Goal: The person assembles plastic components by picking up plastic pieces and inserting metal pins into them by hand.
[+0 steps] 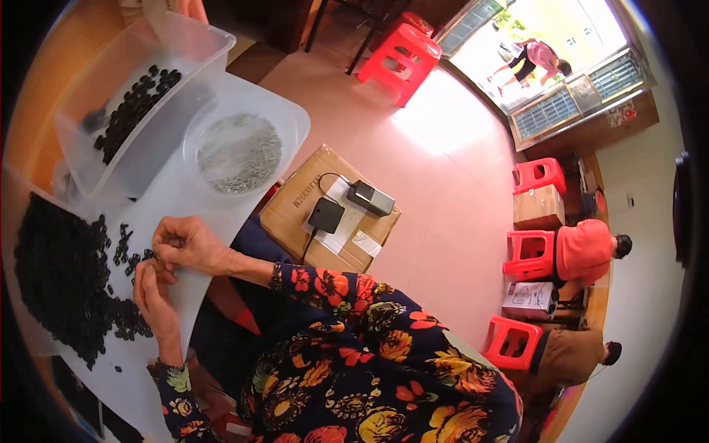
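Above the white tabletop (pixel 166 214), my right hand (pixel 190 245) and my left hand (pixel 156 301) meet with their fingertips pinched together. Whatever they hold is too small and too covered by the fingers to make out. Several small black plastic pieces (pixel 123 247) lie loose right beside the fingers. To their left spreads a large heap of the same black pieces (pixel 59 273). Beyond my right hand stands a round clear tray (pixel 190 159) with many thin silvery pins (pixel 240 155) in it.
A clear plastic bin (pixel 162 136) holding more black pieces stands at the table's far left. Right of the table, a cardboard box (pixel 295 210) carries a black adapter (pixel 326 215) and cords. Red stools (pixel 402 63) and two seated people (pixel 583 251) are farther off; another person is outside the doorway.
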A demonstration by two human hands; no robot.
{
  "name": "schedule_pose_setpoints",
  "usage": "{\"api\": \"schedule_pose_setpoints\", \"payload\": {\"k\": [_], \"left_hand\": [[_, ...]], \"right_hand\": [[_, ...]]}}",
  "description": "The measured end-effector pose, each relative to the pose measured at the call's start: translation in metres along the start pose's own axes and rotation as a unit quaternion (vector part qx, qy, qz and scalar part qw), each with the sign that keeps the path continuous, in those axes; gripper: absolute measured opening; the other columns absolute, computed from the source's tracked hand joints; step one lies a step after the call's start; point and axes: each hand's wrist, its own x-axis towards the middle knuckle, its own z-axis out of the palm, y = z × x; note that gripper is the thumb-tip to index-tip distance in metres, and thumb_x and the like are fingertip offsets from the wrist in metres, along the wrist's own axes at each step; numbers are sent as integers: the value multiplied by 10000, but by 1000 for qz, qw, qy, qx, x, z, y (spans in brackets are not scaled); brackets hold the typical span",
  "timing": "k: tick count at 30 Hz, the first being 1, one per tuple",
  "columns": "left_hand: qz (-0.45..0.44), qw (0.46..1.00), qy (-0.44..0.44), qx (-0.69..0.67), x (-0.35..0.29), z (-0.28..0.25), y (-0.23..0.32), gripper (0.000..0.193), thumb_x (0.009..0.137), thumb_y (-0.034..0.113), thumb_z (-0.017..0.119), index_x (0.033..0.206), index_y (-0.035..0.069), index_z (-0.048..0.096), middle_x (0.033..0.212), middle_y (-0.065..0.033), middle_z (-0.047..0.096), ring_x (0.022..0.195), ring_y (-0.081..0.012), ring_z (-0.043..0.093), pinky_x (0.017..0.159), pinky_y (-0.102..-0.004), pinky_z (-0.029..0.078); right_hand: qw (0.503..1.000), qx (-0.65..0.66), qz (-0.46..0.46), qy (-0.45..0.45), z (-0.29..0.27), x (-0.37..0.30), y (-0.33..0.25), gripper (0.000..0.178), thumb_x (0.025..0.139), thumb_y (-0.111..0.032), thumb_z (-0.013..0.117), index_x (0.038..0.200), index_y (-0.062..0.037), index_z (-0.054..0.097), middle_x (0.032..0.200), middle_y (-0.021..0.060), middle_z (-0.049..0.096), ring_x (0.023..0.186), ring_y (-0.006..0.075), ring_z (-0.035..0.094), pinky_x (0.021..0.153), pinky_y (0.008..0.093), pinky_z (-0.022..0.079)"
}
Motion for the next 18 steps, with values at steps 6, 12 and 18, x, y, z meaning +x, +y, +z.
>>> {"api": "schedule_pose_setpoints", "payload": {"k": [6, 12, 18], "left_hand": [[13, 1000, -5, 9, 2, -5, -4, 261, 974, 227, 402, 900, 1, 511, 752, -28, 478, 725, -114, 446, 729, -254, 380], [11, 1000, -13, 7, 4, -8, -6, 263, 977, 233, 400, 894, 9, 509, 748, -23, 458, 735, -114, 432, 737, -256, 375], [12, 1000, -21, 13, 3, -5, -3, 273, 983, 246, 390, 876, 20, 501, 751, -17, 438, 738, -110, 415, 739, -253, 361]], "right_hand": [[992, -99, -81, 11, -1, 7, 8, 61, 849, -21, 571, 867, 35, 585, 689, 56, 614, 641, 91, 585, 611, 250, 489], [992, -105, -76, 7, -1, 5, 4, 33, 850, 6, 551, 842, 36, 544, 675, 69, 602, 584, 98, 590, 553, 247, 482], [997, -49, -60, -1, -1, 5, 7, 39, 833, 13, 544, 851, 46, 556, 655, 65, 591, 574, 86, 571, 536, 242, 475]]}}
